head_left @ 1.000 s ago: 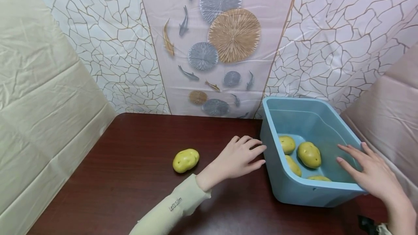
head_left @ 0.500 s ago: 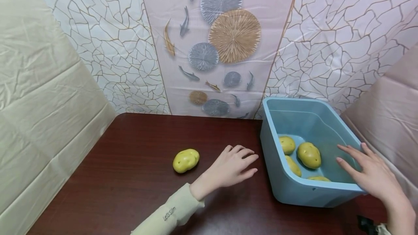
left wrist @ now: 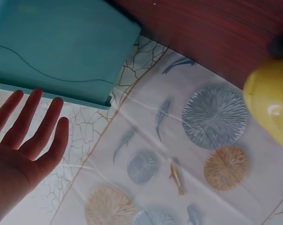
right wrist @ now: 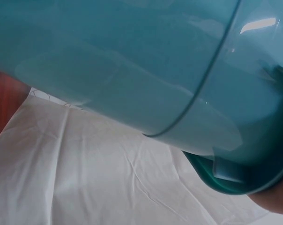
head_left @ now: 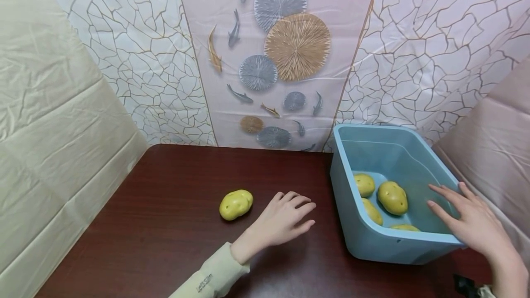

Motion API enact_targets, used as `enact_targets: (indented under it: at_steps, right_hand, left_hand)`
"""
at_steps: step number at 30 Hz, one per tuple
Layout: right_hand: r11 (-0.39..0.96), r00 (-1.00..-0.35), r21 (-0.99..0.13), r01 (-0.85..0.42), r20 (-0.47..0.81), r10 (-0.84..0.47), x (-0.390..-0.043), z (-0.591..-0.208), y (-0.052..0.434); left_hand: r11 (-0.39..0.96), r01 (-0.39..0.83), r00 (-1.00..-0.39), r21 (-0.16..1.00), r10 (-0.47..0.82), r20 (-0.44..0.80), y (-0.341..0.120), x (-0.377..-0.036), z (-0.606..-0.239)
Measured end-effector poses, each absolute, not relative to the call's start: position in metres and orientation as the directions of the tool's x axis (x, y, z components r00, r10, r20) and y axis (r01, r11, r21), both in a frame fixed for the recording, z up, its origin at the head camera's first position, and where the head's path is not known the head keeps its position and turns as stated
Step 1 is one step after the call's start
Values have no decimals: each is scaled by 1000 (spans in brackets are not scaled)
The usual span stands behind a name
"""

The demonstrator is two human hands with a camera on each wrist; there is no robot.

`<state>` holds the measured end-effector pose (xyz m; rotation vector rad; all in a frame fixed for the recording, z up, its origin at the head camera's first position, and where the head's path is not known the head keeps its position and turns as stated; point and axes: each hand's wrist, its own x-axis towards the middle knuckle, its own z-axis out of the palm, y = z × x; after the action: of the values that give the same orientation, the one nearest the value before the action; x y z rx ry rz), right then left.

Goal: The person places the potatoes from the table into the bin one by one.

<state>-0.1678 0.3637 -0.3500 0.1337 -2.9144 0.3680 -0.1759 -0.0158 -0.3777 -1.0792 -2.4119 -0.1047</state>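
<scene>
One loose potato (head_left: 235, 204): lies alone on the dark table (head_left: 165, 224), lower centre-left of the head view; it is rounded, so a sideways nudge could send it rolling toward the table's left edge.
Left hand (head_left: 281, 219): flat over the table just right of that potato, fingers straight and slightly spread, holding nothing; a hasty grab from this side might knock the potato away instead of catching it.
Blue tub (head_left: 343, 183): lower right of the frame, tilted so its near side stands off the table; it could slip or tip further if the supporting hand lets go.
Four potatoes in tub (head_left: 391, 197): gathered at the low side; a jolt could roll them about and shift the load.
Right hand (head_left: 472, 224): fingers straight, pressed on the tub's right rim, not curled round it, so the hold looks weak.
</scene>
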Motion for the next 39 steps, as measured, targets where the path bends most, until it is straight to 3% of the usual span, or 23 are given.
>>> enact_targets:
  at_steps: [39]
  right_hand:
    - [970, -978, -223, -97, 200, -52, -169, -350, 363]
  left_hand:
    - [759, 645, -643, -87, 601, 475, -79, -171, -406]
